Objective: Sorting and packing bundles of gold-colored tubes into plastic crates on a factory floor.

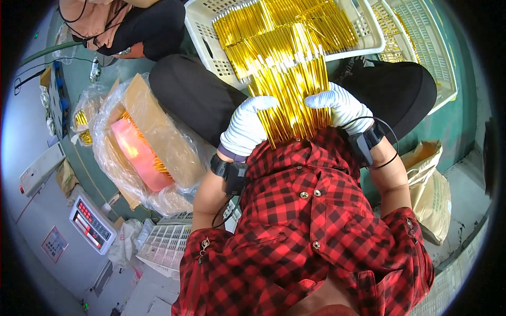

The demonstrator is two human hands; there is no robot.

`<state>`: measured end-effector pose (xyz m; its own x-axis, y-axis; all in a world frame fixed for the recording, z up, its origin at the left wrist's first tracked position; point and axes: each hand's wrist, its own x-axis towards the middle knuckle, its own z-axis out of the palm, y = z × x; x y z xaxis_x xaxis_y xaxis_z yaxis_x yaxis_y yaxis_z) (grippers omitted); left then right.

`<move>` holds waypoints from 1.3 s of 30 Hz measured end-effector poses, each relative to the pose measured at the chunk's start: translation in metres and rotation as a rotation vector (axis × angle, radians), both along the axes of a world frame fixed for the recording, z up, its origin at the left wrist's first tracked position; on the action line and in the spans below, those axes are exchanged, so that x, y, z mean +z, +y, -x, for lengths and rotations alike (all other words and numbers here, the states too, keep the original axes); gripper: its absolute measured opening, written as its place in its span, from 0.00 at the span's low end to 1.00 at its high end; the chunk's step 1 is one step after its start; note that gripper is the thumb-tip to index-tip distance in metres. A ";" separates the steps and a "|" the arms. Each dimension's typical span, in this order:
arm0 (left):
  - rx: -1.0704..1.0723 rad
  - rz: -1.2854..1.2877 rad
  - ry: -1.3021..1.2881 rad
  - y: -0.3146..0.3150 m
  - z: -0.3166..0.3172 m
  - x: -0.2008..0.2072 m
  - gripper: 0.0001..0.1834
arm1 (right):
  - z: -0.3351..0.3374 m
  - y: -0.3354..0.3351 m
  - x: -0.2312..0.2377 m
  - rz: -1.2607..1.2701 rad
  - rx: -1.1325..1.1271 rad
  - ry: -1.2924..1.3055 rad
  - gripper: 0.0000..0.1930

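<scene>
Left hand (245, 126): white striped glove; grip partly closed on the left edge of a bundle of gold rods (292, 100), thumb laid across the upper face. Right hand (345, 108): matching glove; grip partly closed on the right edge, thumb likewise on top. The remaining fingers of both hands are largely hidden.

The bundle is located between the two grips, spread as a flat layer, rods side by side and pointing away from the wearer. Its near ends are uneven and lie just in front of the checked shirt (295, 181).

Directly beyond the grips: a white crate (211, 58) containing further gold rods (284, 29) in rows. The bundle's far ends overlap the crate's near side in this view; contact cannot be determined. Beyond and right of the right grip: a second pale crate (445, 58). Left of the left grip: an open cardboard box (158, 116) in clear plastic, with a pink sheet (139, 155) inside. Nearer the wearer, right of the right grip: a paper sack (429, 189).
</scene>
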<state>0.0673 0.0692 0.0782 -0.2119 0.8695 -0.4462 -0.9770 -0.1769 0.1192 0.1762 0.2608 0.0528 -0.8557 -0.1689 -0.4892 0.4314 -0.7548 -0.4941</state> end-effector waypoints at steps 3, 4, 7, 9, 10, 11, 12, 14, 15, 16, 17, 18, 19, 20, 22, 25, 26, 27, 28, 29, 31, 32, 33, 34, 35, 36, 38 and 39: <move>0.005 0.024 -0.069 0.005 0.003 -0.002 0.28 | 0.004 0.012 -0.004 -0.112 0.116 0.050 0.23; 0.007 0.027 -0.071 0.008 0.003 -0.001 0.27 | 0.004 0.012 -0.002 -0.108 0.117 0.049 0.23; 0.006 0.077 -0.039 0.010 0.005 -0.009 0.26 | 0.008 0.016 0.004 -0.016 0.051 0.047 0.25; -0.005 0.082 -0.080 0.007 0.007 -0.019 0.27 | 0.010 0.021 0.005 0.015 0.071 0.046 0.25; -0.008 0.086 -0.081 0.009 0.008 -0.018 0.27 | 0.010 0.024 0.005 0.036 0.083 0.045 0.25; 0.008 0.068 -0.067 0.011 0.009 -0.016 0.27 | 0.010 0.026 0.002 -0.023 0.077 0.066 0.25; 0.024 0.050 -0.052 0.012 0.010 -0.015 0.27 | 0.011 0.028 -0.002 -0.020 0.074 0.065 0.25; 0.018 0.097 -0.059 0.014 0.013 -0.016 0.26 | 0.014 0.031 -0.006 -0.103 0.118 0.098 0.24; 0.012 0.091 -0.052 0.013 0.013 -0.014 0.26 | 0.013 0.031 -0.004 -0.076 0.104 0.092 0.23; 0.006 0.085 -0.042 0.014 0.014 -0.010 0.26 | 0.012 0.032 -0.009 -0.074 0.099 0.093 0.23; 0.000 0.054 -0.052 0.015 0.014 -0.009 0.26 | 0.010 0.033 -0.019 -0.088 0.098 0.101 0.23; -0.004 0.055 -0.052 0.017 0.013 -0.007 0.26 | 0.009 0.033 -0.025 -0.102 0.096 0.109 0.22; -0.005 0.076 -0.040 0.019 0.012 -0.004 0.26 | 0.009 0.031 -0.026 -0.038 0.088 0.076 0.23; -0.006 0.097 -0.028 0.020 0.011 -0.003 0.26 | 0.009 0.030 -0.025 -0.036 0.088 0.077 0.23; -0.024 0.209 0.013 0.022 0.003 -0.018 0.24 | 0.011 0.026 -0.022 -0.119 0.146 0.065 0.24; -0.068 0.323 0.578 0.039 -0.011 -0.038 0.31 | 0.020 -0.005 -0.027 -0.414 0.088 0.225 0.27; 0.056 0.295 0.700 0.044 -0.021 -0.056 0.34 | 0.030 -0.020 -0.026 -0.436 0.055 0.224 0.28; 0.048 0.304 0.683 0.039 -0.022 -0.071 0.33 | 0.024 -0.034 -0.016 -0.850 -0.030 0.311 0.33; 0.029 0.304 0.660 0.044 -0.021 -0.071 0.32 | 0.027 -0.029 -0.025 -1.185 0.237 0.383 0.45; 0.041 0.344 0.564 0.042 -0.020 -0.068 0.30 | 0.016 -0.034 -0.025 -1.231 0.174 0.271 0.48; 0.098 0.400 0.356 0.035 -0.017 -0.066 0.26 | 0.003 -0.037 -0.018 -1.244 0.186 0.142 0.49; 0.128 0.355 0.272 0.030 -0.014 -0.067 0.23 | 0.003 -0.030 -0.015 -1.241 0.185 0.140 0.49; 0.115 0.351 0.241 0.022 -0.011 -0.069 0.21 | 0.004 -0.022 -0.013 -0.846 0.142 0.155 0.46; 0.101 0.345 0.209 0.019 -0.008 -0.067 0.19 | 0.005 -0.014 -0.009 -0.455 0.096 0.165 0.43; 0.097 0.316 0.184 0.018 -0.006 -0.066 0.18 | 0.008 -0.005 0.004 -0.241 0.065 0.189 0.38; 0.092 0.318 0.183 0.017 -0.004 -0.065 0.18 | 0.004 -0.001 -0.009 -0.278 0.036 0.256 0.33; 0.055 0.286 0.156 0.017 -0.001 -0.054 0.20 | 0.000 0.009 -0.029 -0.390 0.097 0.260 0.30; 0.039 0.237 0.144 0.020 0.001 -0.047 0.21 | -0.002 0.007 -0.042 -0.432 0.043 0.249 0.29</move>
